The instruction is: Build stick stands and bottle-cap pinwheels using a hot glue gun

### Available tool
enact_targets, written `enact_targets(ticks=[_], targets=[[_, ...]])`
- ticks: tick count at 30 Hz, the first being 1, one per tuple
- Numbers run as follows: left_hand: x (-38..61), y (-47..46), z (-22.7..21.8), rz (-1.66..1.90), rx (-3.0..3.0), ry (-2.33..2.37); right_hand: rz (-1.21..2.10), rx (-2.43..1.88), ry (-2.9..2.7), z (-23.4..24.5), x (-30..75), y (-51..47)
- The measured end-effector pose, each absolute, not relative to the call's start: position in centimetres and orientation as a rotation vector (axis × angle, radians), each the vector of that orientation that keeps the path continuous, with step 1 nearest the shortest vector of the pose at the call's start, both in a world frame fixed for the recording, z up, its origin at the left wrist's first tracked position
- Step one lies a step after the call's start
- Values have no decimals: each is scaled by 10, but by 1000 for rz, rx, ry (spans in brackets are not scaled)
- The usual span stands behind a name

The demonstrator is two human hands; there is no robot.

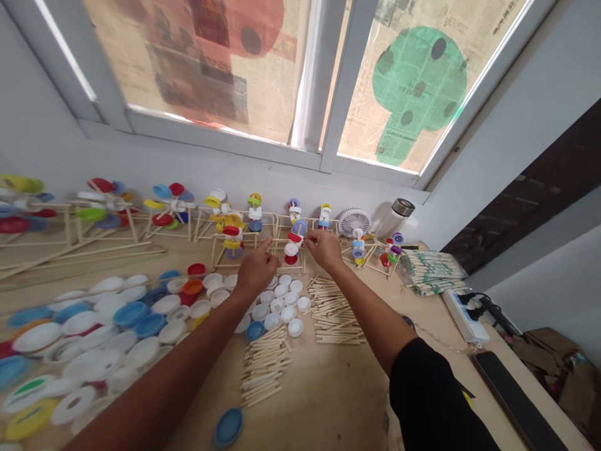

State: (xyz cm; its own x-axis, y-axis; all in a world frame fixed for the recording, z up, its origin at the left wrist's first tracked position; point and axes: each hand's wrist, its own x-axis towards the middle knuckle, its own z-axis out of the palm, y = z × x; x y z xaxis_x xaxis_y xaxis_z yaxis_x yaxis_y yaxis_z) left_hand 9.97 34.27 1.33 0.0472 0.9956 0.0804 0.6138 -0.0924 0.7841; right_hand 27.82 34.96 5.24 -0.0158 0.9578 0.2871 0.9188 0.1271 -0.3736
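Both my arms reach forward over a wooden table (pixel 328 388). My left hand (pixel 256 268) has its index finger stretched out toward a stick frame, the other fingers curled. My right hand (pixel 323 248) pinches a small windmill model (pixel 295 239) made of wooden sticks and coloured bottle caps. Below my hands lie small white bottle caps (pixel 282 299) and two piles of short wooden sticks (pixel 334 310) (pixel 265 369).
Several finished stick-and-cap models (pixel 171 210) line the wall under the window. Many white and blue lids (pixel 117 326) cover the table's left. A small fan (pixel 354 222), a metal flask (pixel 399 213), packed sticks (pixel 429 270), a power strip (pixel 464 313) and a phone (pixel 511 391) sit at right.
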Motion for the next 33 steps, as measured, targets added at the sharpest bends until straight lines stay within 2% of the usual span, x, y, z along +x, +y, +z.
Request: enact_targets(ticks=[16, 33], targets=[[104, 335, 26, 812, 1967, 1835, 170, -1791, -1866, 45, 277, 352], [114, 344, 36, 597, 2176, 2015, 269, -1746, -1804, 37, 279, 356]])
